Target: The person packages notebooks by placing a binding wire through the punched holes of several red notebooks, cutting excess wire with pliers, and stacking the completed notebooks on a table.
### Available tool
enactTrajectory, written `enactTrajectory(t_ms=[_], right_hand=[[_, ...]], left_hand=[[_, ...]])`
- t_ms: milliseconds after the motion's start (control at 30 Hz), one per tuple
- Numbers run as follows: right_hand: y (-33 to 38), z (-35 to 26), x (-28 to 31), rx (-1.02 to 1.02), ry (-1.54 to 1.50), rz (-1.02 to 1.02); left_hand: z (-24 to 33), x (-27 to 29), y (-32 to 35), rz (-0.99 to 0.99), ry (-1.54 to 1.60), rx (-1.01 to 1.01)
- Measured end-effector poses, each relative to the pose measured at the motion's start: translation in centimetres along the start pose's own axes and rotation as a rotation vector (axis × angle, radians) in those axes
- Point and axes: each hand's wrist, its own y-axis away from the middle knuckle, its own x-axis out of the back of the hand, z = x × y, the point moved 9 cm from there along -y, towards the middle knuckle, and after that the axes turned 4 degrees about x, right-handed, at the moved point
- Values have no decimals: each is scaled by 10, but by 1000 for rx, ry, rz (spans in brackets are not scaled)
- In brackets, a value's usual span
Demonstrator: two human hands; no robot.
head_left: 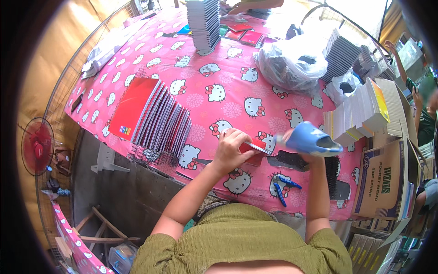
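My left hand (232,150) grips a small red notebook (253,155) on the pink table, its fingers closed on the edge with the wire binding. Just right of it, my right hand (288,135) holds up a blue slide sandal (312,139), which covers most of the hand. Below the sandal lie cutting pliers (284,188) with blue handles, spread apart. Black flat pieces (289,160) rest under the sandal, and black binding coils (334,176) sit beside my right forearm. To the left stands a fanned stack of red spiral notebooks (157,114).
A tall notebook stack (203,25) stands at the back. Clear plastic bags (292,66) and dark notebook piles (342,55) occupy the far right. Yellow-edged pads (358,112) stand near a cardboard carton (381,178). Beyond the left edge is a red fan (38,146). Other people work nearby.
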Motion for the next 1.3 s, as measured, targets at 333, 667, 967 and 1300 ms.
enactTrajectory(t_ms=[333,667,967,1300], right_hand=[[10,41,-2,-439,73,87],[25,56,-10,-371,-101,43],[-19,33,-29,-407,-18,-5],[-34,55,-36,-425,-56,-24]], left_hand=[[-9,-4,-5,-77,122,131],[-7,-4,-6,-63,66,60],[-37,17,0,42,201,234],[-90,0,24,61,902,499]])
